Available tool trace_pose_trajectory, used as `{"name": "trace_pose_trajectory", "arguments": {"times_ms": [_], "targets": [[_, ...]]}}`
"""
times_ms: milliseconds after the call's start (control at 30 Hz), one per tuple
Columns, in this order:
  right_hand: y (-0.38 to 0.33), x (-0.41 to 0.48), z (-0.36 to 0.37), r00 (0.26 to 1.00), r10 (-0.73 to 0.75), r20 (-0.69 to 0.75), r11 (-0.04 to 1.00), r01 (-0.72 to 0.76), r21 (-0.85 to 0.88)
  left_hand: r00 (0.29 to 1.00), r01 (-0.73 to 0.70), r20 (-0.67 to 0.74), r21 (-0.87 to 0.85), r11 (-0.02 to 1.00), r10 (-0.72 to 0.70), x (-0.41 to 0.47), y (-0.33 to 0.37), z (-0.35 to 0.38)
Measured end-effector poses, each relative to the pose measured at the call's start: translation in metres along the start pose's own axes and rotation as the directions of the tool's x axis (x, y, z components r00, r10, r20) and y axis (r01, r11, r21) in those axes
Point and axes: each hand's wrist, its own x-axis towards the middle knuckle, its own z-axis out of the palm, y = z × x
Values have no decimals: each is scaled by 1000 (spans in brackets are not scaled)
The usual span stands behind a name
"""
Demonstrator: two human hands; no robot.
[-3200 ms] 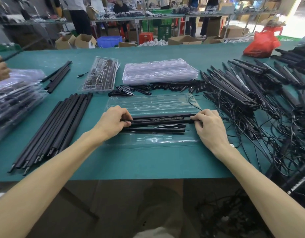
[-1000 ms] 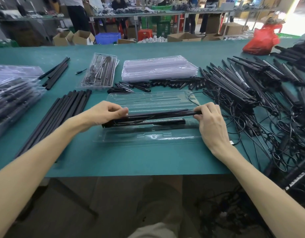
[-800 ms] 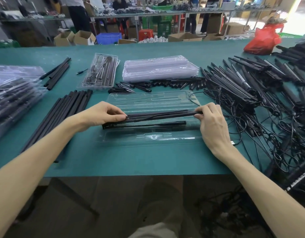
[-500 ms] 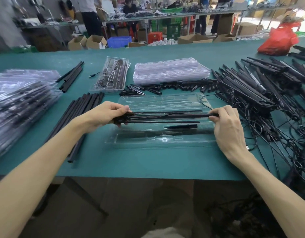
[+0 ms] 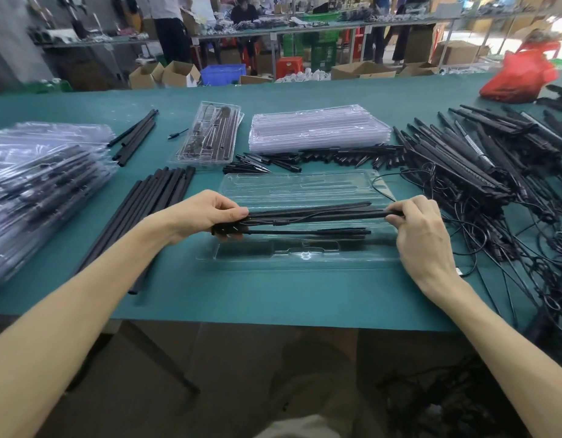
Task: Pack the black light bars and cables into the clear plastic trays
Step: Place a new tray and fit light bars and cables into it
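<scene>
A: If you start at the left edge of the tabletop (image 5: 273,298), there's the stack of packed trays (image 5: 36,184), then the left hand (image 5: 207,213), thumb on top and fingers curled beneath, pinching one end of the black light bars (image 5: 311,213).

B: And the bundle itself?

A: Level, over the open clear tray (image 5: 305,257) near the front edge, not yet seated; whether the lowest bar touches it I can't tell. The right hand (image 5: 422,229) pinches the other end between thumb and fingers.

B: Stiff things?

A: The bars look rigid and light, I'd judge, so end grips suit them; the thin cable (image 5: 292,219) along them is limp and could snag. Toward the right edge lies the tangled pile (image 5: 478,159) of bars and cables, waiting.
</scene>
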Motion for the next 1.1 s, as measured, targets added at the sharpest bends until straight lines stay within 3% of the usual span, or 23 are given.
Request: {"name": "trace_pose_trajectory", "arguments": {"times_ms": [367, 800, 1100], "targets": [[5, 1, 3, 997, -20, 78, 1000, 21, -20, 983, 11, -181, 58, 998, -1, 3, -6, 9], [2, -1, 2, 997, -23, 71, 1000, 22, 19, 986, 63, -161, 75, 995, -50, 4, -8, 7], [4, -1, 2, 994, 5, 107, 1000, -7, 19, 991, -10, -127, 155, 988, 30, 2, -5, 9]]}}
